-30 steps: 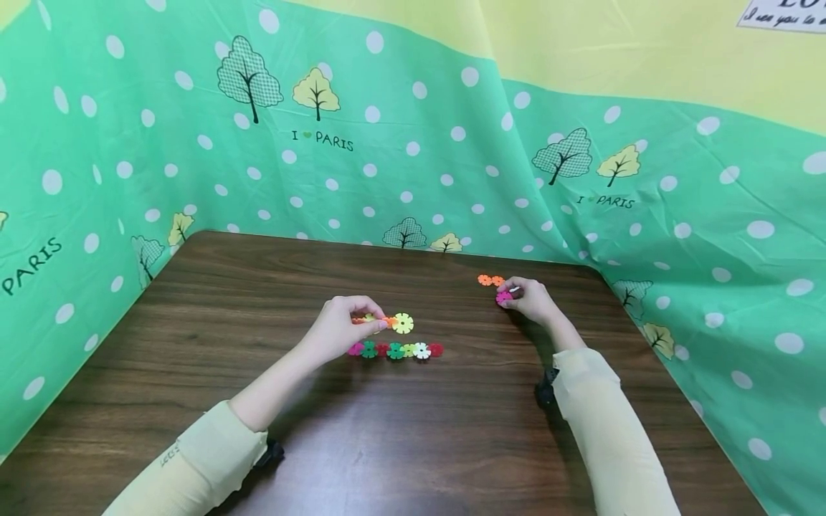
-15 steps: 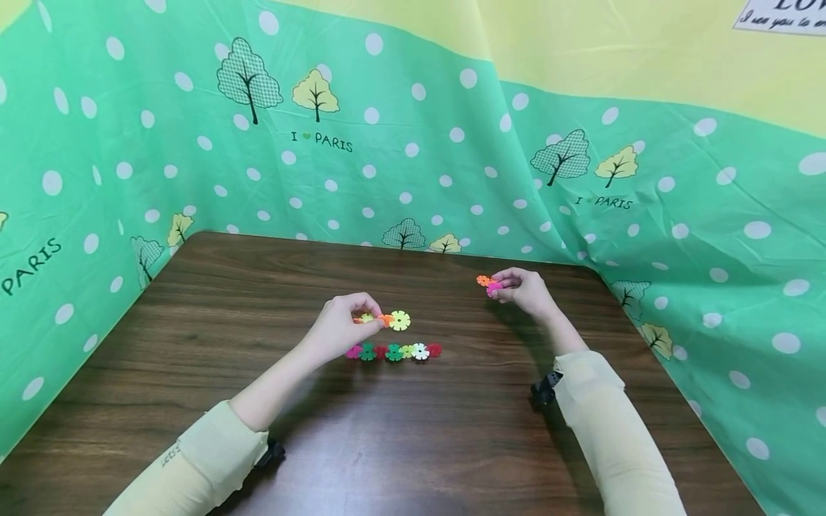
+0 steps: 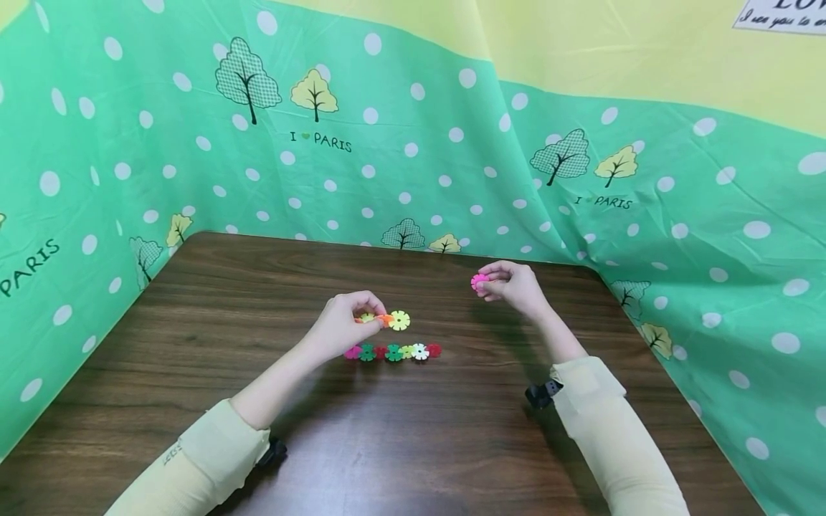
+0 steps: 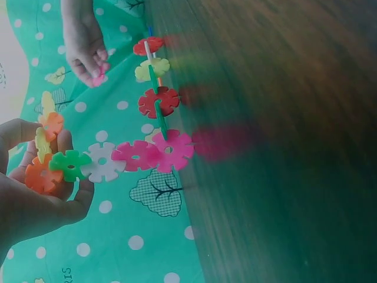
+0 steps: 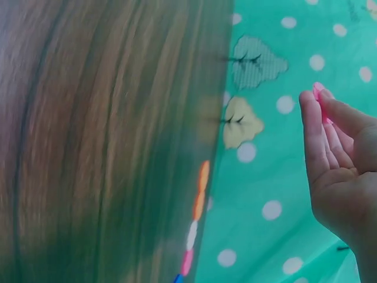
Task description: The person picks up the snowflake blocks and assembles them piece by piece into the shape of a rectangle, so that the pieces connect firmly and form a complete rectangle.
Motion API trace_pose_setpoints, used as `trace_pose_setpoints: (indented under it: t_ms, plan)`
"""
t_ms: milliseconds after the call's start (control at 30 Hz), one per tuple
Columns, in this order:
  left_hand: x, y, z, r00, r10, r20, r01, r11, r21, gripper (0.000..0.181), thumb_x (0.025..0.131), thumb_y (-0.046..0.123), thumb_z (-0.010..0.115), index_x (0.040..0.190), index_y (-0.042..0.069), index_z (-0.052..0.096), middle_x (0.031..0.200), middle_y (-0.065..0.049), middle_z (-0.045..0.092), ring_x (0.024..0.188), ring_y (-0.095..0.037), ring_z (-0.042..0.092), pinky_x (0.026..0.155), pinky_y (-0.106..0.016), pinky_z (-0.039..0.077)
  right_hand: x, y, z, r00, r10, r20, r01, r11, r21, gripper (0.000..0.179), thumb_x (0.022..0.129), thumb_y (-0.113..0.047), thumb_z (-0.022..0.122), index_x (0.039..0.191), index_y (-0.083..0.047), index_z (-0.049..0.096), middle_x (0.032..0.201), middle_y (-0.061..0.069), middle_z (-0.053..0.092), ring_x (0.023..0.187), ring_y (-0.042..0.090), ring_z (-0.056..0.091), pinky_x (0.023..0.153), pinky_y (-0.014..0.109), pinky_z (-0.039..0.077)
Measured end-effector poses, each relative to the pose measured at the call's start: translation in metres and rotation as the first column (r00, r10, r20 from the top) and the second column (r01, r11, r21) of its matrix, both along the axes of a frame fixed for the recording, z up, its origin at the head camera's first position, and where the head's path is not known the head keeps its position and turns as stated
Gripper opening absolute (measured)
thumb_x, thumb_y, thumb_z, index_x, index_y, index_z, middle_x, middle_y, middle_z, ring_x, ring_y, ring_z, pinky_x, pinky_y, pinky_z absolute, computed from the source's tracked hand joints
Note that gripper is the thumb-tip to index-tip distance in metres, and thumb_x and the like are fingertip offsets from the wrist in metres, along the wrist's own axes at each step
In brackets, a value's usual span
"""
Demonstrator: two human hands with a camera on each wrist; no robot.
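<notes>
My left hand (image 3: 338, 326) pinches one end of a chain of interlocking flower-shaped plastic discs. Orange discs (image 4: 41, 174) and yellow ones sit among its fingers, and a yellow disc (image 3: 400, 320) sticks out past the fingertips. From the hand, a green disc (image 4: 70, 166), a white disc (image 4: 103, 162) and pink discs (image 4: 169, 150) lead to the tabletop, where a row of green, red, yellow and white discs (image 3: 421, 352) runs on. Farther back, my right hand (image 3: 516, 287) pinches a single pink disc (image 3: 479, 282) between thumb and fingers, held above the table.
Orange discs (image 5: 201, 183), a white disc (image 5: 192, 234), a pink one (image 5: 187, 262) and a blue one (image 5: 178, 278) lie in a line on the dark wooden table (image 3: 413, 444); the right hand hides them in the head view. A green dotted cloth (image 3: 413, 165) hangs behind the table.
My right hand has moved left and slightly up with the pink disc, now covering the orange discs in the head view. The left hand has barely moved.
</notes>
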State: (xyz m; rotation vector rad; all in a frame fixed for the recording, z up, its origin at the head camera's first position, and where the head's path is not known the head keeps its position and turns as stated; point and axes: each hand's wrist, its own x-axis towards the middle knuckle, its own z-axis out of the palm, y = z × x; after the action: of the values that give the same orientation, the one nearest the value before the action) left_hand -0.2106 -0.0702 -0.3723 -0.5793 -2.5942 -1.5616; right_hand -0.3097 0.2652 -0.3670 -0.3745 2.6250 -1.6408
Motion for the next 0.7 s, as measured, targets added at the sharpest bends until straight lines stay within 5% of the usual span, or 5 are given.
trace_pose_setpoints:
  t_ms: [200,700]
  plan:
    - [0.001,0.001,0.002,1.0,-0.01,-0.022,0.01,1.0,0.0,0.005,0.082,0.013,0.07,0.085,0.017,0.069,0.084,0.005,0.069,0.079,-0.015,0.059,0.07,-0.03,0.05,0.014,-0.018,0.003,0.998,0.027,-0.06,-0.03,0.998,-0.046,0.031,0.082,-0.007,0.071,0.107,0.009,0.061,0.09,0.021,0.069,0.071,0.018,0.071,0.065,0.038,0.057]
    - [-0.001,0.003,0.0,0.997,-0.007,-0.075,0.008,1.0,0.012,0.004,0.079,0.02,0.077,0.08,0.018,0.073,0.077,0.007,0.07,0.067,-0.013,0.058,0.059,-0.027,0.049,0.062,-0.066,0.013,0.981,0.114,-0.16,-0.135,0.982,-0.133,0.023,0.08,-0.003,0.072,0.099,0.006,0.063,0.091,0.025,0.069,0.076,0.04,0.067,0.065,0.04,0.056]
